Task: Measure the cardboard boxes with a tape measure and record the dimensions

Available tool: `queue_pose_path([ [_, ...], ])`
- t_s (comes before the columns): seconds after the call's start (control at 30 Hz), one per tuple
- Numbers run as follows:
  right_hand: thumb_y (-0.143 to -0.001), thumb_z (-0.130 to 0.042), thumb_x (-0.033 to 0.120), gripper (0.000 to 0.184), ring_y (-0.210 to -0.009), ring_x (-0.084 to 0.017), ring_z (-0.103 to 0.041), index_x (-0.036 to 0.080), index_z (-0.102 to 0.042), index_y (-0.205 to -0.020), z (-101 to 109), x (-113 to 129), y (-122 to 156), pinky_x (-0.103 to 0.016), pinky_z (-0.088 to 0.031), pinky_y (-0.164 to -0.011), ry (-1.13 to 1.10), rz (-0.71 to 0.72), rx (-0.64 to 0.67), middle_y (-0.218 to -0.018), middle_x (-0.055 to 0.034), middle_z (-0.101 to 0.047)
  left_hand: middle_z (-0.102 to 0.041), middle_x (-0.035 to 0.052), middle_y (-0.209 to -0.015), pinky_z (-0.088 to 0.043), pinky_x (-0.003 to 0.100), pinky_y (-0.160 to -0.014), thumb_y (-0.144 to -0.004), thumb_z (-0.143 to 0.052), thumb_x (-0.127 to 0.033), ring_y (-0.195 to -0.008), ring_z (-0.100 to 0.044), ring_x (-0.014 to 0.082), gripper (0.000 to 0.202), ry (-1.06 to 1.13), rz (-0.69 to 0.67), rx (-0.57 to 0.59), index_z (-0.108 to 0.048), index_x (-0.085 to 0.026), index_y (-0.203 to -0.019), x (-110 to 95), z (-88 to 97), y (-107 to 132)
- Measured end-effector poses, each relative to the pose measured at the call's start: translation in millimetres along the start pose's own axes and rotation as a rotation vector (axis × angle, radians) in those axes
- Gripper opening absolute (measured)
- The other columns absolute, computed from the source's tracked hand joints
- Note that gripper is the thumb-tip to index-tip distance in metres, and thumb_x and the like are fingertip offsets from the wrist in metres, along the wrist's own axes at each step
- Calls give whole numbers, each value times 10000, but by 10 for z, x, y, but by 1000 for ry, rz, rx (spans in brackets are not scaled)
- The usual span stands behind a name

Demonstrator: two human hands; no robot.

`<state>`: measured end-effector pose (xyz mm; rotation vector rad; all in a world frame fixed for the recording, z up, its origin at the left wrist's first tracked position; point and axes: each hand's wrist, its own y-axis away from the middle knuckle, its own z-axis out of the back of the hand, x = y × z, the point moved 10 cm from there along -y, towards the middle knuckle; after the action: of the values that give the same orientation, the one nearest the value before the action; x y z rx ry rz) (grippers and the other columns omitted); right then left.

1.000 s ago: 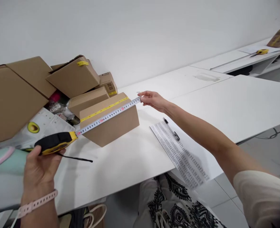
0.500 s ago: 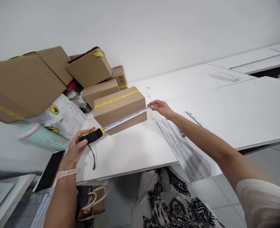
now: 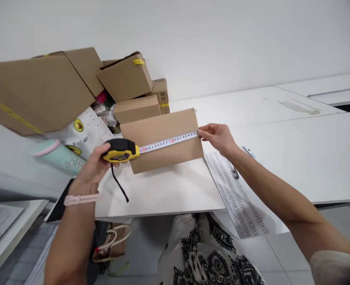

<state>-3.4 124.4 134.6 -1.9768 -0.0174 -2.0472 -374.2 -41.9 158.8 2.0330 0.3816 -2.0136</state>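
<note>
A brown cardboard box [image 3: 165,152] lies on the white table [image 3: 169,190] in front of me. My left hand [image 3: 93,168] grips the yellow and black tape measure case [image 3: 120,150] at the box's left end. The white tape blade [image 3: 169,141] stretches across the box face. My right hand [image 3: 218,137] pinches the blade's tip at the box's right edge. A black strap [image 3: 119,184] hangs from the case.
Several cardboard boxes [image 3: 44,89] are piled at the back left against the wall. A mint tumbler [image 3: 58,156] and avocado-print packets [image 3: 84,126] lie beside them. A printed sheet [image 3: 237,190] with a pen sits at the right. A bag [image 3: 113,241] stands under the table.
The view has shifted right and up over the box. Both hands have brought the tape higher across the box face, the case closer to its left end.
</note>
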Motion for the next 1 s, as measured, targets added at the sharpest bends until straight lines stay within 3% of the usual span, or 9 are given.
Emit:
queue_pose_path([
  [0.1, -723, -789, 302, 191, -733, -163, -634, 149, -676, -735, 97, 265, 110, -317, -534, -644, 50, -38, -18, -785, -71, -699, -738, 64, -733, -494, 283, -379, -789, -648, -401, -550, -681, 239, 311, 33, 99, -16, -682, -151, -971, -152, -30, 6],
  [0.2, -726, -763, 250, 188, -711, -157, -615, 166, -607, -663, 149, 320, 136, -311, -541, -617, 61, -76, -29, -740, -50, -649, -744, 63, -723, -512, 277, -369, -848, -595, -383, -546, -695, 241, 279, 63, 202, 13, -652, -151, -992, -140, -143, -24],
  [0.4, -699, -717, 253, 218, -721, -165, -593, 201, -512, -647, 212, -141, -45, -311, -530, -618, 58, -177, -57, -710, -20, -596, -735, 58, -681, -490, 239, -360, -890, -582, -385, -496, -690, 231, 302, 8, 254, 71, -612, -130, -1048, -66, -373, -209],
  [0.47, -697, -699, 272, 160, -815, -184, -617, 199, -562, -735, 224, -278, -123, -336, -543, -711, 25, -144, -88, -823, -31, -645, -729, 69, -679, -488, 240, -363, -896, -583, -378, -491, -690, 233, 319, -12, 273, 77, -617, -107, -1062, -40, -435, -297],
  [0.53, -708, -669, 273, 197, -1003, -209, -630, 204, -633, -890, 205, -317, -178, -372, -531, -864, -42, -42, -96, -1060, -54, -686, -733, 86, -704, -490, 250, -365, -900, -585, -378, -498, -692, 238, 337, -15, 276, 88, -625, -91, -1071, -29, -487, -379],
  [0.63, -778, -598, 273, 245, -1300, -230, -533, 221, -706, -992, 62, -272, -189, -412, -415, -1087, -115, 108, 12, -1385, -60, -611, -735, 102, -721, -491, 257, -359, -890, -591, -374, -503, -686, 234, 331, -7, 263, 81, -649, -86, -1043, -36, -494, -480],
  [0.73, -844, -562, 286, 231, -1394, -234, -467, 225, -758, -948, -79, -221, -158, -424, -313, -1177, -75, 179, 126, -1430, -54, -596, -729, 112, -695, -463, 254, -322, -843, -617, -363, -482, -676, 243, 297, -2, 231, 64, -672, -96, -960, -74, -408, -574],
  [0.83, -849, -569, 283, 230, -1379, -251, -484, 239, -774, -943, -123, -213, -159, -457, -320, -1173, -20, 189, 144, -1397, -51, -620, -721, 111, -670, -422, 246, -290, -787, -648, -361, -455, -672, 261, 277, -1, 174, 60, -674, -108, -895, -146, -240, -680],
  [1.0, -860, -547, 294, 243, -1370, -271, -484, 267, -764, -966, -147, -250, -174, -490, -341, -1153, 54, 174, 138, -1398, -35, -614, -718, 86, -650, -476, 262, -345, -762, -671, -332, -455, -655, 230, 266, 34, 130, -82, -658, -123, -925, -168, 294, -811],
])
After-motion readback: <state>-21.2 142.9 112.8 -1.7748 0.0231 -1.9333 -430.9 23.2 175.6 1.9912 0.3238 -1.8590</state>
